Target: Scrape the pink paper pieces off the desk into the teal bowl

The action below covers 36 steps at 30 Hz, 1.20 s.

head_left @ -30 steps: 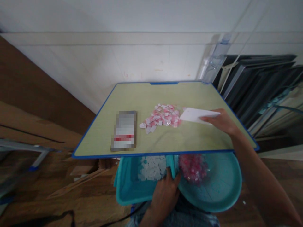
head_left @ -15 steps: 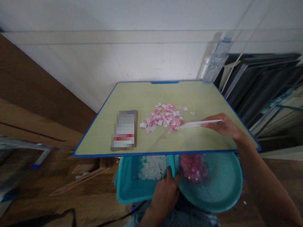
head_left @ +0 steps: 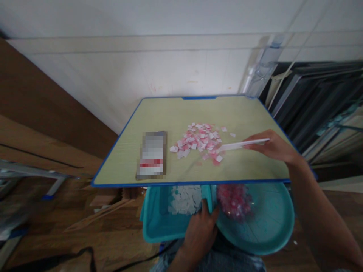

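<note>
My right hand (head_left: 276, 146) pinches a slim white tool (head_left: 244, 144), a flat stick or tweezers; I cannot tell which. Its tip touches the right edge of a pile of small white and pink pieces (head_left: 198, 139) on the yellow-green board (head_left: 159, 113). Below the board's front edge, my left hand (head_left: 200, 230) is closed on the adjoining rims of a teal rectangular basin (head_left: 154, 230) and a teal round tray (head_left: 269, 230). White flat pieces (head_left: 185, 200) lie in the basin. A shiny pink-red heap (head_left: 234, 202), perhaps in clear plastic, rests in the tray.
A phone (head_left: 151, 155), its screen blurred out, lies on the board's left. A clear bottle (head_left: 262, 70) stands behind the back right corner, against the white wall (head_left: 113, 68). Dark panels (head_left: 317, 90) lean at the right, and a brown wooden surface (head_left: 51, 94) is at the left.
The tool's tip has shifted slightly, and a white piece with pink now lies apart at the pile's near right edge. My left hand stays on the rims. The whole view has moved a little.
</note>
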Motion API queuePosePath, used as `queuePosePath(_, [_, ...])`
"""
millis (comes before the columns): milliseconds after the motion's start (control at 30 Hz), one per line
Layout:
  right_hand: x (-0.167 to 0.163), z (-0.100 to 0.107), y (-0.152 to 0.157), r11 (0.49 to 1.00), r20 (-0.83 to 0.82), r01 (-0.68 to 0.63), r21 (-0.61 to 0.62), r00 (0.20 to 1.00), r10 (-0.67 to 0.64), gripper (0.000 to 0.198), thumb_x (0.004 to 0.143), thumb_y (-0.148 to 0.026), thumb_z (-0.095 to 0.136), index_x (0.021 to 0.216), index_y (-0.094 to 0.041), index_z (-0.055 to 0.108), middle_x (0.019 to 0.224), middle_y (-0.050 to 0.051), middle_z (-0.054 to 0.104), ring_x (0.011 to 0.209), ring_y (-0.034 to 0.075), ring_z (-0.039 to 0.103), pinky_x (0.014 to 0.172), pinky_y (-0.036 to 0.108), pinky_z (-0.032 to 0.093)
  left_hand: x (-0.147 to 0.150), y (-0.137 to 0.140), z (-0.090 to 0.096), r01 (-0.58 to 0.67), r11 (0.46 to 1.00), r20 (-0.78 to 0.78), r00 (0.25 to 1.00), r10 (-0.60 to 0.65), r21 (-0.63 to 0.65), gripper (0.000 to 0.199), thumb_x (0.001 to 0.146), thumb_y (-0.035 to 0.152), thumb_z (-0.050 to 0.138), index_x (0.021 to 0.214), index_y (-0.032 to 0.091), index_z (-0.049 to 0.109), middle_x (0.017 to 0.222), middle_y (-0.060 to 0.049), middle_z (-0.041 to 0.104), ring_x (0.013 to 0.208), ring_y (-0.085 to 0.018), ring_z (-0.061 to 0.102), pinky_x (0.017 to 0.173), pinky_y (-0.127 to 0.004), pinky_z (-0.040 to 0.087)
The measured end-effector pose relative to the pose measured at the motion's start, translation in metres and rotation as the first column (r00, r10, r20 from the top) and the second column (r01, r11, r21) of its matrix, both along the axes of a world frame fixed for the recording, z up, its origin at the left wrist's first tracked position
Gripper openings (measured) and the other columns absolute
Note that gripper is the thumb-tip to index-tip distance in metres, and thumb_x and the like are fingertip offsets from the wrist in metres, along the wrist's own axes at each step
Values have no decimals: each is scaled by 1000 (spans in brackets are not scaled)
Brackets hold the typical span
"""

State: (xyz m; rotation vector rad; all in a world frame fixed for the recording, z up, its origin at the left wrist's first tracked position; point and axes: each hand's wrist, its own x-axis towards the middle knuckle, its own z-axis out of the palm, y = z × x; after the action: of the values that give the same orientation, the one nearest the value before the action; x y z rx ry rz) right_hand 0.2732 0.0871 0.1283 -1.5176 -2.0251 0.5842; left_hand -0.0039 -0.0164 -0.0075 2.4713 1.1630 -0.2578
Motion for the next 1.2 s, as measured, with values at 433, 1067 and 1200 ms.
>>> queuePosePath(433, [7,-3,-15,995,18,94,35,995,-94,26,76,-41,57,78,-21,72,77,5,73,65,23,65,55,31,49,0,1,3,-4,999,-21,1000,3,-41,59,78,12,46,131,31,32,129,-16,30,83,-22,59,72,-37,47])
queuePosePath(1067, [-11,-5,-20,994,-23,83,68,996,-81,22,79,-35,56,83,-20,72,84,6,73,74,22,67,66,31,52,0,0,5,6,1000,-35,999,-6,-14,52,81,16,44,130,31,35,126,-15,32,82,-22,59,70,-36,47])
queuePosePath(1200, [-9,-9,-23,993,-46,89,78,995,-85,22,78,-38,57,83,-22,72,83,4,73,74,23,67,67,32,53,0,0,4,-2,1000,-33,999,2,1,55,79,15,47,130,31,34,124,-14,34,81,-21,59,70,-35,47])
